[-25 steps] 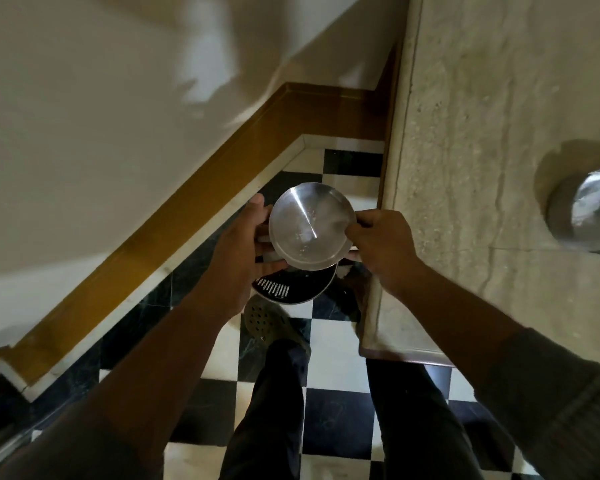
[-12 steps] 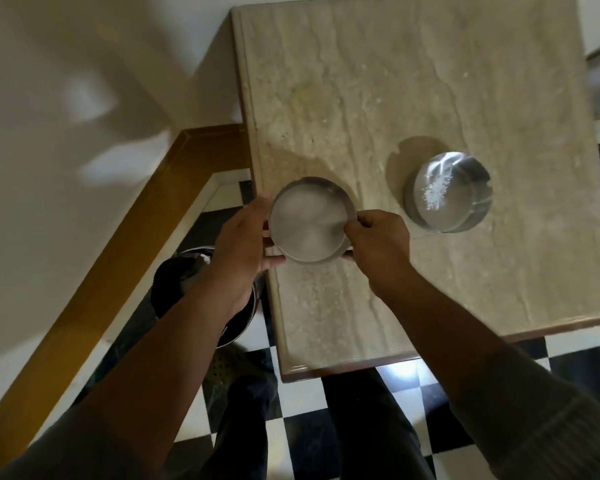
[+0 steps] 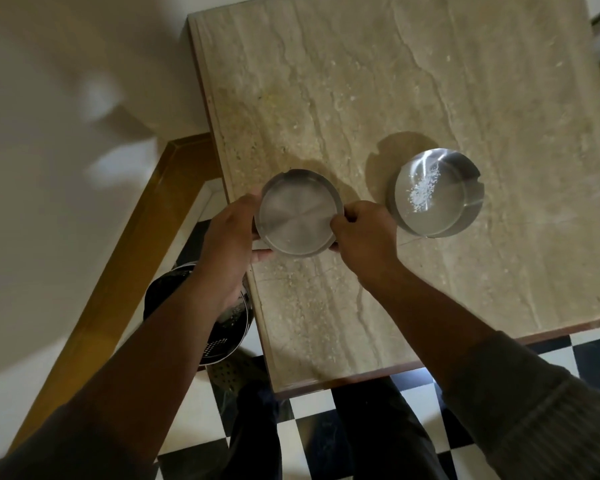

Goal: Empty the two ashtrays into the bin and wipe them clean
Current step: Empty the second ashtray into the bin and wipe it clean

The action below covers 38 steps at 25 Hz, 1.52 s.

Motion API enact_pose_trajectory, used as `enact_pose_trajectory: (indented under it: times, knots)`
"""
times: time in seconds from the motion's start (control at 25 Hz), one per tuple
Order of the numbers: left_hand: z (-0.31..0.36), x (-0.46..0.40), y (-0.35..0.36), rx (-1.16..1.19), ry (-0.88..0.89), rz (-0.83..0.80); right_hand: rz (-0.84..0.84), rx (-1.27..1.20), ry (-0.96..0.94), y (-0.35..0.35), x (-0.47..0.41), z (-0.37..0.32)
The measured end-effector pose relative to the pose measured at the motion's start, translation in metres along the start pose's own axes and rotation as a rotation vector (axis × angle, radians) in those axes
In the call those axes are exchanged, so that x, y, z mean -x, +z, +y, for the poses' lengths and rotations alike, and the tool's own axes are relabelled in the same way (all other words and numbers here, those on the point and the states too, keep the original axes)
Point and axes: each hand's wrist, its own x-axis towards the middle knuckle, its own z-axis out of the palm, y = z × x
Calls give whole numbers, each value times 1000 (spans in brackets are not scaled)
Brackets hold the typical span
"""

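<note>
Steel bin: a black-lined bin [image 3: 201, 320] stood on the checkered floor [image 3: 326, 445] against the counter's near left corner, half hidden under the left forearm.
Left hand: the left hand [image 3: 227, 233] gripped the left rim of the near ashtray [image 3: 298, 213], fingers curled under its side.
Right hand: the right hand [image 3: 361, 233] pinched the right rim, fingers closed on it.
Near ashtray: held upright and level just over the counter [image 3: 326, 98] by its left edge; whether it touched the stone could not be told. Its bowl looked empty, only faint specks.
Far ashtray: the second ashtray [image 3: 433, 192] sat to the right, apart from the hands, with white grit inside, not yet emptied.
Risk: set down so near the edge, the near ashtray could tip off toward the bin; lifting the far one at a tilt would likely spill grit onto the counter.
</note>
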Motion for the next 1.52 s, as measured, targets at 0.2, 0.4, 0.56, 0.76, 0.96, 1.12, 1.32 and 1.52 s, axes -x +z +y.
enact_pose_trajectory:
  times: [0.2, 0.4, 0.56, 0.76, 0.96, 1.12, 1.32, 1.52]
  knots:
    - [4, 6, 1, -68, 18, 56, -24, -52, 51, -13, 15, -6]
    - [39, 29, 25, -192, 312, 228, 27, -230, 251, -43, 38, 15]
    - [64, 41, 91, -446, 440, 91, 176, -372, 396, -78, 36, 37]
    - [72, 6, 165, -425, 264, -58, 230, -441, 418, -117, 13, 45]
    - [65, -1, 195, -579, 168, -192, 217, -398, 394, -139, -18, 41]
    - [74, 5, 181, -505, 108, -181, 174, -333, 393, -139, -18, 27]
    - [84, 18, 111, -396, 38, -152, 60, -289, 338, -116, 7, 1]
    - [75, 35, 28, -150, 26, -29, -61, -213, 232, -66, 35, -39]
